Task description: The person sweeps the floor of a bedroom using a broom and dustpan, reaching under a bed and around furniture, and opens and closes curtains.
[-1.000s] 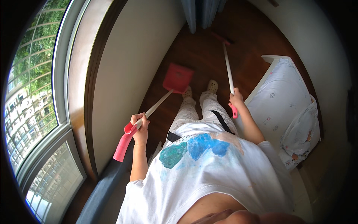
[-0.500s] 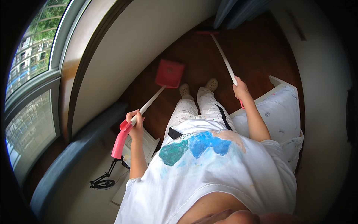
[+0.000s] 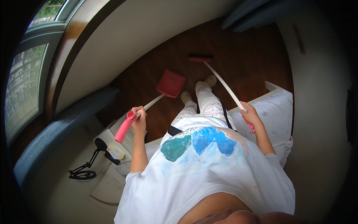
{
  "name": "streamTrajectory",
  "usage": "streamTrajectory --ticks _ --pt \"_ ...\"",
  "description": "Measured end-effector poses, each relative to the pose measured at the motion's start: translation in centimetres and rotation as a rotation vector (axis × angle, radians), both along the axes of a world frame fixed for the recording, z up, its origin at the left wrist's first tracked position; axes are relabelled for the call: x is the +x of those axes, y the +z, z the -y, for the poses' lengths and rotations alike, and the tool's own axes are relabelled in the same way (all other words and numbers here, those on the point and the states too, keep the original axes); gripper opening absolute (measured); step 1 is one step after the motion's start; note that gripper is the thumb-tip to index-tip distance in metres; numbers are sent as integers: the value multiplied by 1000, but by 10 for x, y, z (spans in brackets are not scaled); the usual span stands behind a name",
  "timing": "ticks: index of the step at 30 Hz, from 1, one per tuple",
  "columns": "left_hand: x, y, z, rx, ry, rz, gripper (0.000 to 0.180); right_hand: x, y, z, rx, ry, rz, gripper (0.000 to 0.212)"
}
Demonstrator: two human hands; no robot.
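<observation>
My left hand [image 3: 139,118] is closed around the upper pole of a long-handled dustpan [image 3: 172,83], just below its pink curved grip. The red pan is low over the dark wooden floor, left of my feet; whether it touches the floor I cannot tell. In my right hand [image 3: 250,113] is the handle of a broom [image 3: 222,81], a white pole with a pink end below my fist. Its pink head with dark bristles lies on the floor, ahead of my feet and a little right of the pan.
A bed [image 3: 272,106] with patterned white bedding stands close on my right. Along the left run a pale wall [image 3: 123,41] and a window [image 3: 28,80]. Blue curtains [image 3: 257,16] hang at the far end. A black lamp [image 3: 87,164] stands beside a white cabinet [image 3: 119,136].
The broom head has been drawn back toward my feet, closer to the dustpan, and my right hand has come nearer my body. My left foot has moved back, and the view has shifted.
</observation>
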State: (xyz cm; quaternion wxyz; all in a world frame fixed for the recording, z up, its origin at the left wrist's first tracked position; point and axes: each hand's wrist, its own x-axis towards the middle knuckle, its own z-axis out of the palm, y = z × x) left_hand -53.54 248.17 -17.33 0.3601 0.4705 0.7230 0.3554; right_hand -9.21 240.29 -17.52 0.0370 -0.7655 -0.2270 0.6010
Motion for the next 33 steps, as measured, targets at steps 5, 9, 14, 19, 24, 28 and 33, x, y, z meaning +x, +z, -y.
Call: streamTrajectory --ticks 5,9,14,19,24,28,33 --pt "-20 -15 27 -85 -40 -51 10 -15 -21 -44 264 200 112 42" --pt "-32 -45 41 -54 -134 -135 8 -48 -67 -94 329 242 193 43" --pt "-46 -53 53 -6 -157 -132 8 -64 -58 -54 197 265 195 43" --pt "-53 -65 49 -51 -132 -69 7 2 -95 52 448 573 432 43" --pt "-62 -63 33 -42 -173 4 6 -20 -27 69 268 348 354 42" --pt "-44 -39 18 -51 -254 -6 6 -48 -6 89 117 -79 231 37" --pt "-9 -20 -12 15 -413 -112 9 -44 -41 102 167 -390 164 33"
